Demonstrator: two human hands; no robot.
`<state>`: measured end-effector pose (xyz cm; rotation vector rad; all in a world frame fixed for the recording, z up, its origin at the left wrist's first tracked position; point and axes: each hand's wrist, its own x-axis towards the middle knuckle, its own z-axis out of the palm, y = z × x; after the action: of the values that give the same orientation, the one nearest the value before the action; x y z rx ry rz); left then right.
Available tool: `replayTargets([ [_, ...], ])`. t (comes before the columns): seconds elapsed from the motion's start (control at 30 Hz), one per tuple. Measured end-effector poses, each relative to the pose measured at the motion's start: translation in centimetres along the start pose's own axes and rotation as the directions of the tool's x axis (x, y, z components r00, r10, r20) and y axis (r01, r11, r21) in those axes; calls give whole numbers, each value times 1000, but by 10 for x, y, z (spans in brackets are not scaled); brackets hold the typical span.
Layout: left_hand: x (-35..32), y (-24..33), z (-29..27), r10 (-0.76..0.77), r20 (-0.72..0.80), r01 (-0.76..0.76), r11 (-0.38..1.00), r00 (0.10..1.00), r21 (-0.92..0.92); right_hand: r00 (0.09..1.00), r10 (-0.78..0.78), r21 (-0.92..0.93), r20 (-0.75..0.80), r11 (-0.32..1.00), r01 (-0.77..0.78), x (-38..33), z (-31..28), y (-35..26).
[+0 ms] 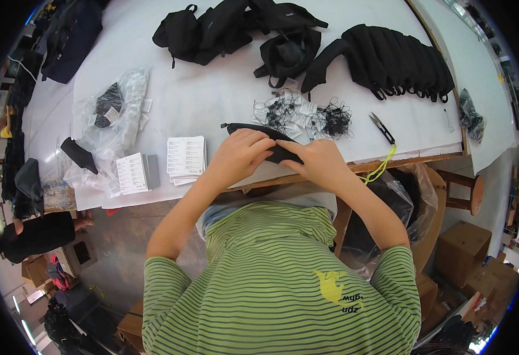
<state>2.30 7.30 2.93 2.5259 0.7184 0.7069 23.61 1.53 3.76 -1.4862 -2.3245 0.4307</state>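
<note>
Both hands grip a flat black fabric pouch (pixel 281 154) at the table's near edge. My left hand (pixel 242 154) has its fingers closed on the pouch's left part, and one corner sticks out beyond it. On the other side my right hand (pixel 317 160) pinches the pouch, thumb underneath and fingers on top. Just past the hands lies a tangle of black strings (pixel 333 120) with white tags (pixel 298 106). Left of my left hand stand two stacks of printed white cards (pixel 187 157), (pixel 133 173).
Black bags (pixel 212 32) and a row of nested black pouches (pixel 395 62) lie at the back. Scissors (pixel 382 127) with a yellow cord rest at the right. A clear plastic bag (pixel 123 118) is at left. Below the right edge are a stool (pixel 472 194) and cardboard boxes (pixel 463 251).
</note>
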Motion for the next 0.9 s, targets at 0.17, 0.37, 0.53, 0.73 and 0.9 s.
replayTargets([
  [0.17,0,4,-8,-119,83,114,992,989,58,999,0,30,48,1000,-2,-2,-4,1],
  [0.37,60,-1,-30,-360,206,396,901,910,-176,1000,5,83,-29,997,-2,-6,0,4],
  [0.53,113,-58,39,-233,77,244,943,969,-226,996,56,78,-69,996,-51,-5,5,5],
  [0.73,132,-92,76,-128,55,108,954,990,281,992,87,64,-94,995,-82,-10,9,-1],
  [0.9,134,-114,67,-222,142,183,951,965,248,996,35,56,-77,998,-31,-14,10,-2],
])
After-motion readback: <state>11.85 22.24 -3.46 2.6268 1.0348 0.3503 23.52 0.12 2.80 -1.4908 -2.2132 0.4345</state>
